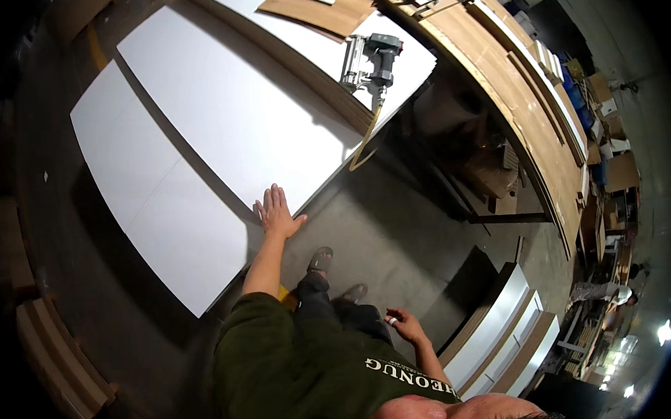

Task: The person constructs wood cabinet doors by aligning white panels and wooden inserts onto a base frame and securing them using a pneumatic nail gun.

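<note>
My left hand (276, 215) lies flat at the near corner of a large white panel (231, 101), fingers stretched out and thumb apart. Beside that panel, to the left and seemingly lower, is another white panel (160, 188) with a thin line across it. My right hand (407, 325) hangs low by my side, away from the panels; its fingers are loosely bent, a white band is round one of them, and no held thing shows. A pneumatic nail gun (379, 59) with a yellow hose (366, 143) rests on a white surface beyond the large panel.
A wood-coloured board (317, 9) lies behind the nail gun. Along the right runs a long bench (511, 86) with boards on it. White and brown panels (501, 337) stand stacked at lower right, and more boards (63, 360) at lower left. A person (602, 293) is far right.
</note>
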Demonstrator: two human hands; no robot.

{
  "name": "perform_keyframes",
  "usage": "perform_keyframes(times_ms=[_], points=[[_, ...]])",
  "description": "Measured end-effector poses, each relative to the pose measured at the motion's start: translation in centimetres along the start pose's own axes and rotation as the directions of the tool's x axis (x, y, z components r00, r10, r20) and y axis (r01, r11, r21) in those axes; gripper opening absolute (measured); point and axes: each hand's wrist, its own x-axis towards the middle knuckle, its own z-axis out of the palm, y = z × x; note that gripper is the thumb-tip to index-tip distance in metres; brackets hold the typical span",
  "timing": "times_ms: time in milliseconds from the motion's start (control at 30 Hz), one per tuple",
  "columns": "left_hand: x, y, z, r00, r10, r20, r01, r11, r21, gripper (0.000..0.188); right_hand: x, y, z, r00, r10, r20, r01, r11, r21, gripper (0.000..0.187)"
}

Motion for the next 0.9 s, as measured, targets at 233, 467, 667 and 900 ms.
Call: perform_keyframes(times_ms=[233,467,667,900], points=[[-1.8,0.8,-0.8,0.998,-0.048,0.034,0.048,0.999,0.001,0.114,10.6,-10.0,-6.4,0.985,-0.16,0.057,0.168,0.971,-0.171,0.052],[-7.8,-0.2,0.7,0.984,-0.1,0.149,0.097,0.995,0.028,0.112,27.1,-19.1,-3.0,0.909,-0.326,-0.261,0.356,0.931,0.078,0.046],[-10.3,-2.6,3.7,0.997,-0.056,-0.057,0.053,0.998,-0.046,0.094,31.1,-26.4,-4.8,0.949,0.053,-0.312,0.124,0.844,0.523,0.049],[-8.8,-9.9,6.5,0.541,-0.783,-0.309,0.558,0.608,-0.565,0.064,29.6,-19.2,3.6,0.95,0.002,0.313,-0.233,0.673,0.702,0.047]])
